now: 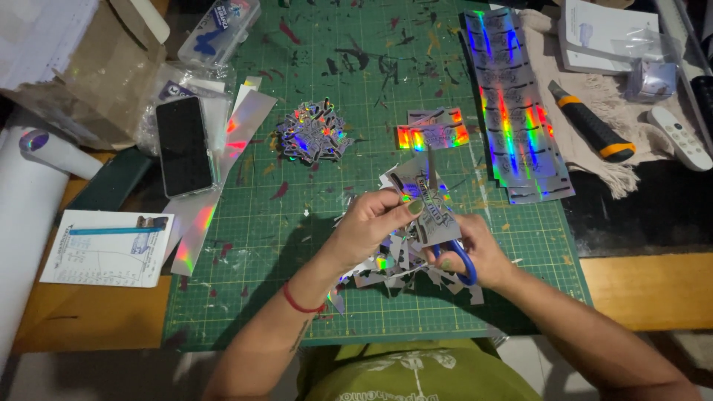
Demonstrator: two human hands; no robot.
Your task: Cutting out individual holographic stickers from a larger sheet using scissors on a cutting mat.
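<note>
The left hand point(375, 223) is closed on a small holographic sticker sheet point(425, 199), pinching it between thumb and fingers above the near middle of the green cutting mat point(297, 215). The right hand point(475, 252) grips a pair of blue-handled scissors point(453, 256), with the fingers through the handle loops; the blades point away from the person and meet the sheet, though how wide they stand I cannot tell, because the sheet covers part of them. Under both hands lies a heap of silver paper scraps point(394, 271), spread on the mat.

Farther on the mat, to the left of the hands, is a pile of cut holographic stickers point(313, 132). Just beyond the hands lies one short rainbow strip point(432, 134), and to the right a stack of long holographic sheets point(512, 104) reaches toward the far edge. Right of this stack, on a beige fringed cloth point(587, 160), rests a black and orange utility knife point(592, 122), and near it a white remote control point(677, 137).

On the left side, a dark smartphone point(183, 145) lies on some shiny sheets, and nearer to the person a white printed paper point(104, 249) sits on the wooden table point(646, 289). A white roll point(26, 215) lies along the left edge.
</note>
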